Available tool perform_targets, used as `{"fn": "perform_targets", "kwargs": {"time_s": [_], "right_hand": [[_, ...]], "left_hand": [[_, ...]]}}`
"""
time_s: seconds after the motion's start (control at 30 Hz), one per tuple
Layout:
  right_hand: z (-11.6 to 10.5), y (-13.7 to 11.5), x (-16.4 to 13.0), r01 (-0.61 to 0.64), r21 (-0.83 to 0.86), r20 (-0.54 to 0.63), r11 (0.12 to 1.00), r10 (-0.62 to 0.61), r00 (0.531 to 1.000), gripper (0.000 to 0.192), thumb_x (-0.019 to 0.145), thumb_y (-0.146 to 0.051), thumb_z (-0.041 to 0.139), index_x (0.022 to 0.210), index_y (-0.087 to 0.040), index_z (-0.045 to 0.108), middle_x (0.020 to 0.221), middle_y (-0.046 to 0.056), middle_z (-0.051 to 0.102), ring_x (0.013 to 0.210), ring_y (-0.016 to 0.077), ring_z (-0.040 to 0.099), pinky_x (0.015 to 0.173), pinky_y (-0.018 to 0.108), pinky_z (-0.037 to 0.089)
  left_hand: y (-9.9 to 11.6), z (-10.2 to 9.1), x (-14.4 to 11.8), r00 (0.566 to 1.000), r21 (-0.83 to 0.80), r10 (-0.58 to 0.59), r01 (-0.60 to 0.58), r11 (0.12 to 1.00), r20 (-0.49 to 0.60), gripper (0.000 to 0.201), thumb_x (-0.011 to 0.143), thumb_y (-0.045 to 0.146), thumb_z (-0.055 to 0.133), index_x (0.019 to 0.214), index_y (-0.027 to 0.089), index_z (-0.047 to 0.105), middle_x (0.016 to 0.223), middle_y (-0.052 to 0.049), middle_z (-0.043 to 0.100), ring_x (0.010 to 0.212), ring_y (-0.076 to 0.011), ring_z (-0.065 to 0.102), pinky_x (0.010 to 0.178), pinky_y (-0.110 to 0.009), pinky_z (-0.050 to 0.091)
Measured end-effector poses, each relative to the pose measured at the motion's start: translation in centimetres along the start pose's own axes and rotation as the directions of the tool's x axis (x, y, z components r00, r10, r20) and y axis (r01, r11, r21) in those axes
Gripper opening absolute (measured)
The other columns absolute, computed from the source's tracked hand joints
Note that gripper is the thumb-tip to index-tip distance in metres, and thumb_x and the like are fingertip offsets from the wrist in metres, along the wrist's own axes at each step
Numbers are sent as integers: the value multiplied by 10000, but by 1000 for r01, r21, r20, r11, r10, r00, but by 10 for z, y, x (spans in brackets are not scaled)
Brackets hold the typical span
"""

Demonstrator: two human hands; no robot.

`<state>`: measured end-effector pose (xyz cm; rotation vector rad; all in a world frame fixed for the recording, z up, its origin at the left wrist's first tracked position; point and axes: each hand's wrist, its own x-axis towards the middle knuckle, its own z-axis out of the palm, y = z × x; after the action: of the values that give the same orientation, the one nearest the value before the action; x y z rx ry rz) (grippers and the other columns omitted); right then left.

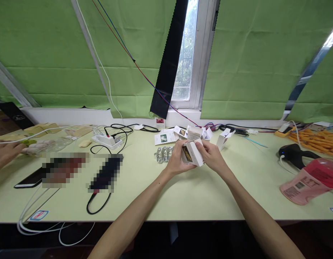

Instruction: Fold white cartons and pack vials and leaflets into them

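White box [194, 153] in fingers [178, 151] [206, 148], perhaps aloft, well inside table edge [193, 218]

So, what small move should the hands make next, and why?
Perhaps the right hand could gently test whether the box opens, while the left hand steadies it: both hands hold it and partly hide it, clear bottles lie beside the left hand, and a second box nearby is open.

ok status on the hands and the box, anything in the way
Left hand and right hand both on white box, held tilted. Clear containers beside left hand, open carton beyond right hand. Nothing seen blocking the hands.
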<state>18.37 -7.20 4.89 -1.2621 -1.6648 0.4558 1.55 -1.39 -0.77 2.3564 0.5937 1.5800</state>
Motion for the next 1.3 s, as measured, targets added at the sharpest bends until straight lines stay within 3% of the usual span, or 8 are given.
{"fn": "perform_targets", "kwargs": {"time_s": [0.33, 0.63, 0.77, 1.03, 1.2, 1.3], "right_hand": [[3, -2, -2, -22, 114, -13, 993, 24, 1000, 482, 940, -637, 474, 701, -219, 500, 594, -15, 506, 509, 143, 505, 457, 259, 389], [8, 1, -2, -31, 261, 8, 965, 30, 1000, 478, 921, -637, 523, 1114, -203, 585, 742, -13, 592, 548, 135, 572, 528, 273, 467], [9, 4, -2, 3, 287, 15, 958, -7, 1000, 525, 893, -630, 573, 1213, -214, 552, 970, 43, 634, 693, 151, 619, 585, 281, 504], [11, 2, -1, 13, 217, -32, 976, -6, 999, 703, 747, -569, 771, 1303, -245, 488, 1159, 98, 608, 999, 231, 619, 809, 371, 549], [12, 2, -2, 50, 228, -11, 972, -49, 999, 857, 735, -511, 804, 1440, -284, 372, 1355, 128, 553, 1281, 283, 528, 1030, 462, 482], [12, 1, -4, 66, 280, 38, 958, -80, 996, 915, 757, -480, 796, 1498, -300, 290, 1434, 126, 515, 1331, 278, 504, 1099, 478, 436]], "left_hand": [[5, 2, 2, 981, -155, -193, 185, 970, -36, 878, 619, 433, 877, 1339, 232, 415, 1236, -107, 605, 1079, -281, 612, 912, -426, 509], [1, 1, 4, 949, -330, -315, 292, 898, -17, 818, 737, 543, 773, 1394, 210, 419, 1371, -152, 554, 1221, -306, 567, 935, -414, 517], [1, 1, 5, 925, -397, -379, 346, 850, -7, 803, 762, 611, 727, 1393, 202, 446, 1305, -146, 607, 1163, -301, 611, 865, -382, 549], [1, 0, 5, 924, -420, -381, 350, 837, 11, 757, 768, 688, 675, 1331, 205, 525, 1115, -115, 695, 957, -272, 680, 724, -357, 574], [3, -1, 5, 937, -416, -345, 331, 847, 44, 767, 775, 740, 627, 1304, 190, 551, 1150, -135, 688, 982, -277, 676, 690, -330, 563], [2, -1, 3, 946, -421, -310, 319, 849, 93, 787, 783, 735, 621, 1335, 183, 528, 1211, -148, 662, 1017, -281, 665, 709, -324, 555]]}}
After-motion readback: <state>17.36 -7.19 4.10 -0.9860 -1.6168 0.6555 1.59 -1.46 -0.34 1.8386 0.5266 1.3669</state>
